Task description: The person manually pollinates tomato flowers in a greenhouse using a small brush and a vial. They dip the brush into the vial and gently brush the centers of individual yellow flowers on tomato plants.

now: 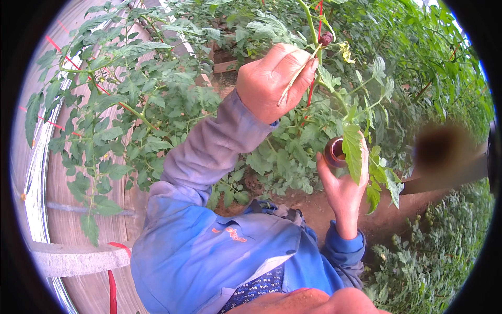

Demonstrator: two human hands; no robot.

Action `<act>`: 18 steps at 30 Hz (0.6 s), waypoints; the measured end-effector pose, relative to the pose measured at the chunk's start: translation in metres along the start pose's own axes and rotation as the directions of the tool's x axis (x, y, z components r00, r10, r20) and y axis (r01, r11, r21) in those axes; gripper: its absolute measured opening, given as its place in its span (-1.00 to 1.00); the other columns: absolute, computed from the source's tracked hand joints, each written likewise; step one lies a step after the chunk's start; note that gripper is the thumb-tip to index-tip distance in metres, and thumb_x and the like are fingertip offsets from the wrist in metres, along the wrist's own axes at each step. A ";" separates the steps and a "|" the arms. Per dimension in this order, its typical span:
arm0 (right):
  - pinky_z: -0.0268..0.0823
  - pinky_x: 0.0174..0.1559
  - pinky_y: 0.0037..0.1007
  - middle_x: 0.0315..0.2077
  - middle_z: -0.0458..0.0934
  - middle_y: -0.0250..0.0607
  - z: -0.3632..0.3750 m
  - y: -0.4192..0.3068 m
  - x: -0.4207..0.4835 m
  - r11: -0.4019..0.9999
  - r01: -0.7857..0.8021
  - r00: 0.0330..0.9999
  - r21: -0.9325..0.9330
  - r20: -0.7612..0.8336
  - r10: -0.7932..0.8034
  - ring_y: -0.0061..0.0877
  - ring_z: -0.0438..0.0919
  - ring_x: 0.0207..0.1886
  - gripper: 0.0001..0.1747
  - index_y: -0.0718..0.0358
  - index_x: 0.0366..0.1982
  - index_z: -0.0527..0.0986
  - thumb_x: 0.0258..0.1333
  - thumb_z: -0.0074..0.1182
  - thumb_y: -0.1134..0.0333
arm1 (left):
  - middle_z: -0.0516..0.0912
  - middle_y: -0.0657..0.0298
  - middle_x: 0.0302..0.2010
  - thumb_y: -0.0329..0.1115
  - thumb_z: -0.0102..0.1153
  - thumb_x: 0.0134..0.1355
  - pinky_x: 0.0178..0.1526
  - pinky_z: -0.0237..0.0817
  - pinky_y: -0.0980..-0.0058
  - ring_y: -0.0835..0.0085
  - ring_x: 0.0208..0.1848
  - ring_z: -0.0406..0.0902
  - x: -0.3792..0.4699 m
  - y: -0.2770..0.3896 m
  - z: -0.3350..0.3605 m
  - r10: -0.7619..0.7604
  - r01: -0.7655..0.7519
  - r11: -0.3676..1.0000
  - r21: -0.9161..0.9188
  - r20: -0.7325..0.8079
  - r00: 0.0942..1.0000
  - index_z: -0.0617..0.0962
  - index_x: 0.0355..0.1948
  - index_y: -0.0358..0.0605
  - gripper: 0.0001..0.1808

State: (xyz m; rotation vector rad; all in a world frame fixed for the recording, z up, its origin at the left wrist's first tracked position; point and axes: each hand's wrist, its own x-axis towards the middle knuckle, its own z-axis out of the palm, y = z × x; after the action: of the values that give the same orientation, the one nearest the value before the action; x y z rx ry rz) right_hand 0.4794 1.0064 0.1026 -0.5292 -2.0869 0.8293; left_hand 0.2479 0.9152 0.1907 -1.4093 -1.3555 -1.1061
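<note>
My left hand [276,80] pinches a thin pale stick [292,84] between thumb and fingers. A dark red, lumpy tip [326,38] caps its upper end, beside the green stem of a tomato plant [311,23]. A small yellow tomato flower [346,53] hangs just right of that tip. Lower down, my right hand [345,192] holds a small brownish-red jar [334,153] with its mouth uncovered. A tomato leaf [353,151] hangs in front of the jar and hides part of it and some fingers.
Red twine [311,92] runs along the stem. Tomato plants [106,129] crowd the left; others with green fruit [427,218] grow lower right. A concrete beam [78,261] with a red strap stands lower left. A blurred dark object [443,149] blocks part of the right side.
</note>
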 end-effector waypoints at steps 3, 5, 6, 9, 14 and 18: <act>0.38 0.45 -0.06 0.44 0.41 0.33 0.000 0.000 0.000 0.999 0.037 0.999 -0.008 -0.011 -0.037 0.11 0.49 0.47 -0.26 0.33 0.26 0.51 0.04 0.56 0.38 | 0.78 0.07 -0.23 -0.52 0.47 0.33 -0.28 0.61 0.34 0.19 -0.31 0.79 0.007 0.002 0.001 -0.008 0.000 0.998 0.067 0.125 0.992 0.76 -0.13 -0.28 -0.87; 0.38 0.45 -0.05 0.44 0.41 0.33 0.000 0.001 0.000 0.998 0.062 0.998 -0.014 -0.020 -0.062 0.12 0.49 0.48 -0.27 0.32 0.26 0.52 0.03 0.55 0.39 | 0.78 0.08 -0.23 -0.49 0.48 0.32 -0.25 0.62 0.32 0.15 -0.29 0.79 0.010 0.006 0.001 -0.025 0.017 0.997 0.069 0.118 0.993 0.76 -0.14 -0.26 -0.87; 0.38 0.45 -0.05 0.44 0.41 0.34 0.000 0.001 -0.001 0.998 0.060 0.998 -0.014 -0.018 -0.061 0.12 0.48 0.48 -0.27 0.32 0.25 0.52 0.03 0.55 0.39 | 0.78 0.08 -0.23 -0.50 0.49 0.31 -0.25 0.62 0.33 0.14 -0.28 0.79 0.012 0.006 0.000 -0.019 0.011 0.997 0.072 0.113 0.993 0.76 -0.14 -0.26 -0.86; 0.38 0.45 -0.05 0.43 0.41 0.35 -0.001 0.002 -0.001 0.997 0.077 0.997 -0.027 -0.021 -0.077 0.13 0.47 0.49 -0.27 0.31 0.25 0.52 0.03 0.55 0.39 | 0.77 0.08 -0.26 -0.46 0.47 0.34 -0.25 0.59 0.34 0.14 -0.30 0.77 0.022 0.008 -0.002 -0.059 0.051 0.997 0.055 0.148 0.987 0.76 -0.17 -0.25 -0.89; 0.38 0.45 -0.05 0.42 0.42 0.36 -0.001 0.003 -0.001 0.998 0.058 0.998 -0.012 -0.014 -0.058 0.13 0.46 0.50 -0.29 0.29 0.24 0.53 0.04 0.55 0.39 | 0.78 0.08 -0.30 -0.40 0.40 0.40 -0.29 0.54 0.34 0.17 -0.34 0.75 0.072 -0.011 -0.008 0.025 -0.025 1.000 -0.004 0.347 0.938 0.76 -0.16 -0.26 -0.88; 0.39 0.44 -0.05 0.42 0.43 0.36 0.002 0.002 0.000 0.996 0.087 0.996 -0.020 -0.006 -0.087 0.13 0.45 0.51 -0.31 0.28 0.23 0.54 0.05 0.55 0.40 | 0.77 -0.04 -0.48 -0.27 0.19 0.38 -0.21 0.56 0.12 0.10 -0.40 0.76 0.120 -0.017 -0.006 -0.225 0.287 0.958 0.003 0.625 0.747 0.77 -0.38 -0.32 -0.68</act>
State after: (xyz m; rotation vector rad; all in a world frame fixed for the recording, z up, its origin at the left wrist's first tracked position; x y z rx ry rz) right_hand 0.4784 1.0072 0.1000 -0.4477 -2.0984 0.7563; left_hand 0.2326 0.9377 0.3092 -1.7903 -2.0430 -0.9076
